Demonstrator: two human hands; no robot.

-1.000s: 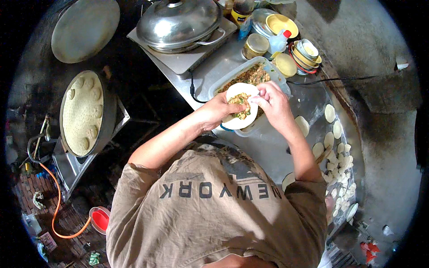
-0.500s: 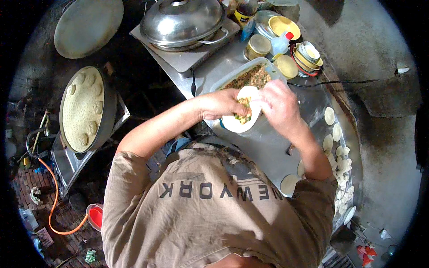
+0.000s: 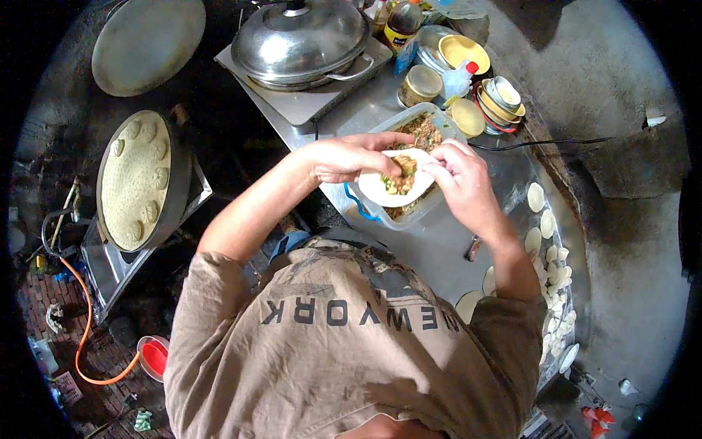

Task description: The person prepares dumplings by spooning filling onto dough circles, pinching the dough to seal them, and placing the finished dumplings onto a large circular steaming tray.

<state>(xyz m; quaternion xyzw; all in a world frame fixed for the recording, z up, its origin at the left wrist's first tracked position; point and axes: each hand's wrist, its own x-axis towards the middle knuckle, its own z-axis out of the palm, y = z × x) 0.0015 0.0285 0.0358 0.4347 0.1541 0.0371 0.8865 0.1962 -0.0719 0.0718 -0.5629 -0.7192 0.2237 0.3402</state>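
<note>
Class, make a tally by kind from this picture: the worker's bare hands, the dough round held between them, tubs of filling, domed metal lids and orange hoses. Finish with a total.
Hands: 2 (left hand, right hand)
Held dough round: 1
Tub of filling: 1
Domed metal lid: 1
Orange hose: 1
Total: 6

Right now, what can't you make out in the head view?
In the head view:
Under the metal lid: the lid covers it.
Middle of the tub: hidden by the dough round and left hand.
Underside of the dough round: turned from the camera.
Flat dough by the right sleeve: partly behind it.
</note>
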